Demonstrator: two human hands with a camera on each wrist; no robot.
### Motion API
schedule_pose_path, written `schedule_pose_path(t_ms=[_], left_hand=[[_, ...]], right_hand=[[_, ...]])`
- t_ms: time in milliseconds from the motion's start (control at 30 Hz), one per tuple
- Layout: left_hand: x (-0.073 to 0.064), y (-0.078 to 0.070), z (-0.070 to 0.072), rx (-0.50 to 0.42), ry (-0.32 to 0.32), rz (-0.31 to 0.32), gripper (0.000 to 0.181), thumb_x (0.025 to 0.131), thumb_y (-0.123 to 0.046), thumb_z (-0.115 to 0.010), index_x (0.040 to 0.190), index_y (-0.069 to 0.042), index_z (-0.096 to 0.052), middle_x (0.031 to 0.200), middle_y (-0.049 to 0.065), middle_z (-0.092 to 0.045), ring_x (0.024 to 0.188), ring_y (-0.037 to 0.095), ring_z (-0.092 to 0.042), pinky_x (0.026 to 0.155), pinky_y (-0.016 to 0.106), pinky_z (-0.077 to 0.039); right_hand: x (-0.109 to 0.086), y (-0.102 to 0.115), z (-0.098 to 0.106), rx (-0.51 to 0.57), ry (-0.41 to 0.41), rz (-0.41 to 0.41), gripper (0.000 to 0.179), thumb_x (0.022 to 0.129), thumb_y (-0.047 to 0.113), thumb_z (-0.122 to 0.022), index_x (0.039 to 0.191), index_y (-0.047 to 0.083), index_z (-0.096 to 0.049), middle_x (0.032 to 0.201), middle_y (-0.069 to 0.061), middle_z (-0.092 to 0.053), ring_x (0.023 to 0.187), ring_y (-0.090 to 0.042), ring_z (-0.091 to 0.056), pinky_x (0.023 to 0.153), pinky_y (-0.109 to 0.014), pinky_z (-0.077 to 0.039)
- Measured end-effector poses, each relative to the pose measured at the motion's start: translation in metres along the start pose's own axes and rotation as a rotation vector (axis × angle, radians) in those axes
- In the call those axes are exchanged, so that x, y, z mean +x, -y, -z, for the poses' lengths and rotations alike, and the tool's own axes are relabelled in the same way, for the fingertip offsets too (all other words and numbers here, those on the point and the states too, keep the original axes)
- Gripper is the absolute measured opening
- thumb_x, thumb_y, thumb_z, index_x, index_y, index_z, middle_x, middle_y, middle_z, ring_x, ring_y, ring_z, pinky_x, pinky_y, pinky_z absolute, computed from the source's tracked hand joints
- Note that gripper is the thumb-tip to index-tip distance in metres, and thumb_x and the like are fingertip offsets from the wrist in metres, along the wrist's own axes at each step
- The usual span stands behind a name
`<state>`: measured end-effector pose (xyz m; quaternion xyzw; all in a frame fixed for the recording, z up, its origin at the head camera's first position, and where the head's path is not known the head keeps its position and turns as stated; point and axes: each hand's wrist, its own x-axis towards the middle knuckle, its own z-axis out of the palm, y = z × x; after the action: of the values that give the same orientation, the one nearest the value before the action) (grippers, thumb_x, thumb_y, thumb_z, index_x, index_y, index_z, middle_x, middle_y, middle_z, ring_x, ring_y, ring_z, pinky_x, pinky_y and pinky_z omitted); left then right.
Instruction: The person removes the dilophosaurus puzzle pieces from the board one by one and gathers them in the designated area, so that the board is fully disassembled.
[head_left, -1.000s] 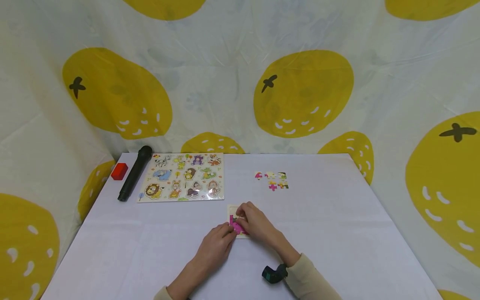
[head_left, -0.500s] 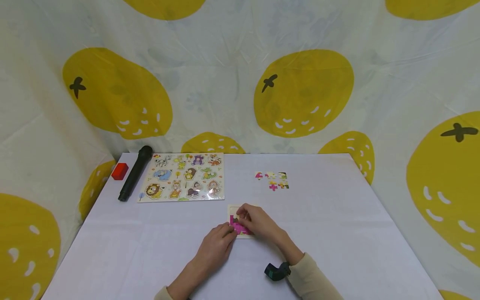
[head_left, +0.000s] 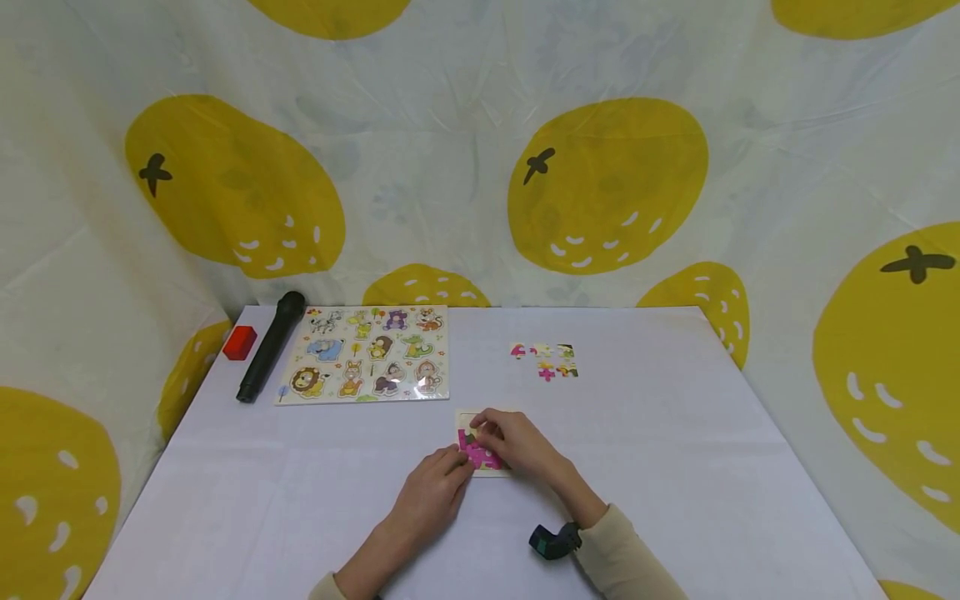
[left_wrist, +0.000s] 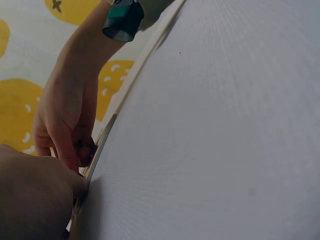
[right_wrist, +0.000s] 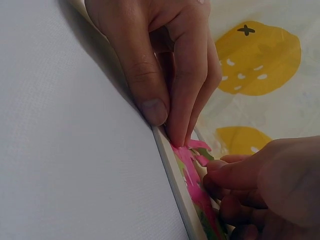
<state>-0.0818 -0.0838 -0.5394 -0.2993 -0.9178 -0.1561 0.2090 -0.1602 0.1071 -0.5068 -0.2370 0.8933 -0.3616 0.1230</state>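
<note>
A small jigsaw puzzle board point(head_left: 463, 418) with a pale frame lies near the front middle of the table, pink pieces point(head_left: 480, 457) set in its lower part. My left hand point(head_left: 429, 493) grips the board's left side, thumb at the frame's edge and fingertips on the pieces, as the right wrist view shows. Over the board's right part, my right hand point(head_left: 519, 442) pinches a pink puzzle piece point(right_wrist: 202, 159), which stands tilted above the other pieces. The right hand covers much of the board's right side in the head view.
Several loose puzzle pieces point(head_left: 556, 363) lie beyond the board, to the right. At the back left are an animal picture board point(head_left: 367, 357), a black microphone point(head_left: 272, 347) and a red block point(head_left: 240, 342). A dark wrist camera point(head_left: 553, 542) sits at the right sleeve.
My right hand has shifted slightly right and back toward the body, uncovering more of the pink pieces. My left hand stays in place on the board.
</note>
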Motion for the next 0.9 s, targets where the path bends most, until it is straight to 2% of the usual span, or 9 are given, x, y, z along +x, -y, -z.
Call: schedule_pose_path(t_ms=[133,367,667,900], left_hand=[[0.0,0.0,0.0,0.001,0.011,0.012,0.019,0.088,-0.016,-0.076,0.106,-0.012,-0.078,0.108,0.001,-0.072,0.11,0.02,-0.067,0.095,0.035,-0.057],[-0.001,0.0,-0.001,0.011,0.006,0.019,0.018,0.088,-0.016,-0.076,0.105,-0.013,-0.078,0.107,0.001,-0.071,0.11,0.021,-0.067,0.095,0.034,-0.057],[-0.001,0.001,-0.004,-0.003,-0.045,-0.002,0.017,0.086,-0.014,-0.077,0.102,-0.012,-0.077,0.103,0.001,-0.07,0.105,0.02,-0.067,0.091,0.035,-0.057],[-0.001,0.002,-0.005,-0.009,-0.083,-0.026,0.014,0.084,-0.012,-0.078,0.098,-0.011,-0.077,0.1,0.001,-0.07,0.102,0.02,-0.067,0.088,0.034,-0.057]], right_hand=[[0.002,-0.003,0.001,0.014,-0.025,-0.011,0.022,0.096,0.018,-0.067,0.118,0.014,-0.068,0.089,0.004,-0.068,0.072,-0.007,-0.054,0.063,-0.017,-0.048],[0.008,-0.009,0.007,0.106,-0.13,-0.068,0.024,0.095,0.02,-0.07,0.118,0.014,-0.068,0.09,0.004,-0.066,0.075,-0.011,-0.056,0.064,-0.017,-0.048],[0.02,-0.022,0.017,0.14,-0.289,-0.133,0.018,0.094,0.018,-0.07,0.111,0.014,-0.069,0.089,0.002,-0.067,0.075,-0.012,-0.056,0.065,-0.02,-0.047],[0.027,-0.031,0.03,0.171,-0.331,-0.165,0.02,0.094,0.016,-0.068,0.114,0.011,-0.069,0.094,-0.004,-0.067,0.079,-0.015,-0.056,0.068,-0.02,-0.046]])
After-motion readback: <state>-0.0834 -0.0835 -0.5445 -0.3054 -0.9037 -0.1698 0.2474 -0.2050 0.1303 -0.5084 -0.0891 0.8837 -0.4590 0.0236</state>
